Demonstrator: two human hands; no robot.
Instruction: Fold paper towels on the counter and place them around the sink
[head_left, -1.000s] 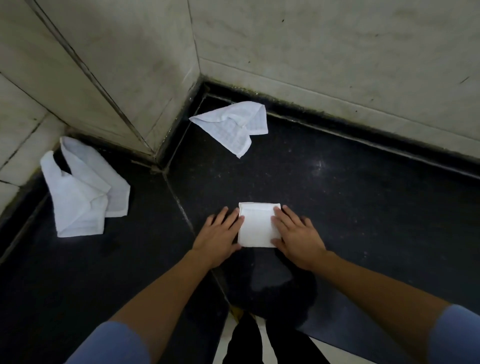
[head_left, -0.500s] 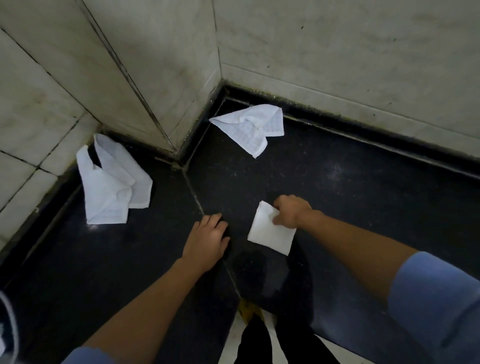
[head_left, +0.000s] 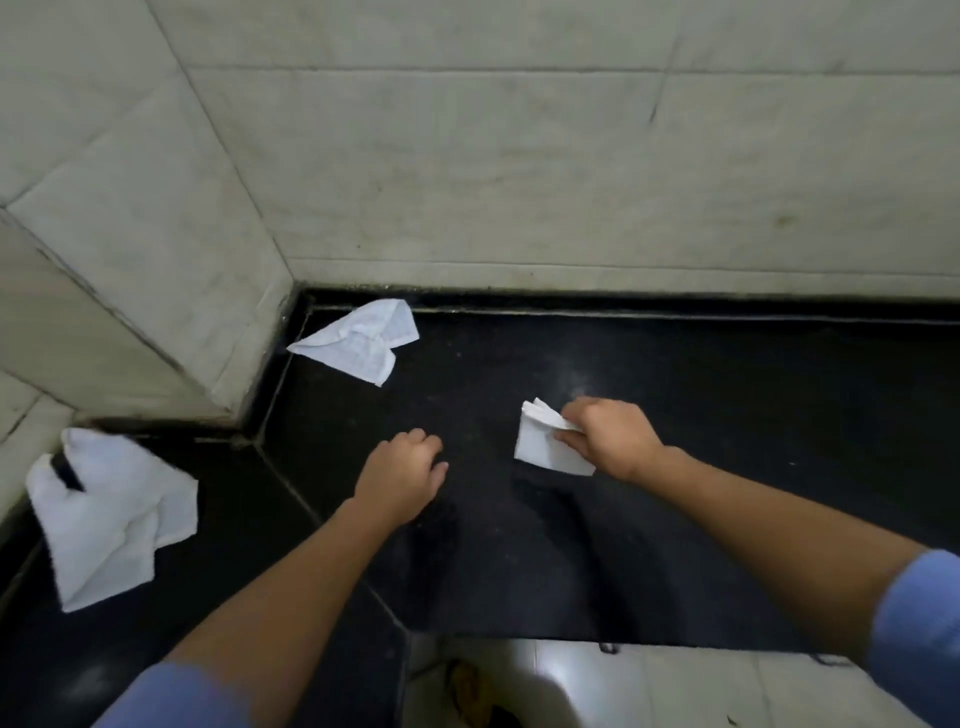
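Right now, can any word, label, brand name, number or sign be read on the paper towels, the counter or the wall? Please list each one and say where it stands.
None: this view shows no readable text.
The folded paper towel held by the right hand is plain white.
The crumpled paper towel in the corner shows only a faint grid texture.
The loose paper towel at the left is blurred and shows no print.
The black counter and the wall tiles show only marks and grout lines.

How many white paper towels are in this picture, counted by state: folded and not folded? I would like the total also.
Folded towel: 1, pinched in the right hand.
Loose towels: 2, the corner towel and the left towel, both lying on the counter.
Total: 3 towels.
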